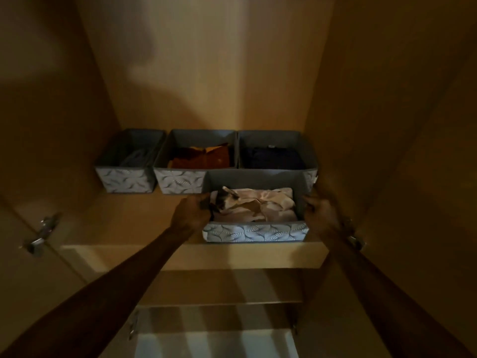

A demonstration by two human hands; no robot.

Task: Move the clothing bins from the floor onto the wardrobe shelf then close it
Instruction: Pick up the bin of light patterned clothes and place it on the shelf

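Observation:
A grey fabric bin with a leaf-patterned front point(254, 231) rests at the front right of the wardrobe shelf point(124, 220) and holds pale folded clothes. My left hand point(192, 211) grips its left wall, fingers curled over the rim. My right hand point(318, 214) grips its right wall. Behind it, three more bins stand in a row against the back: a left bin point(126, 180) with grey cloth, a middle bin point(180, 182) with orange and brown clothes, and a right bin point(271, 140) with dark clothes.
The wardrobe's side panels stand close on both sides. Both doors are open, with metal hinges at the left point(38, 239) and right point(357, 240). Lower shelves point(219, 303) show beneath the shelf's front edge. The front left of the shelf is bare wood.

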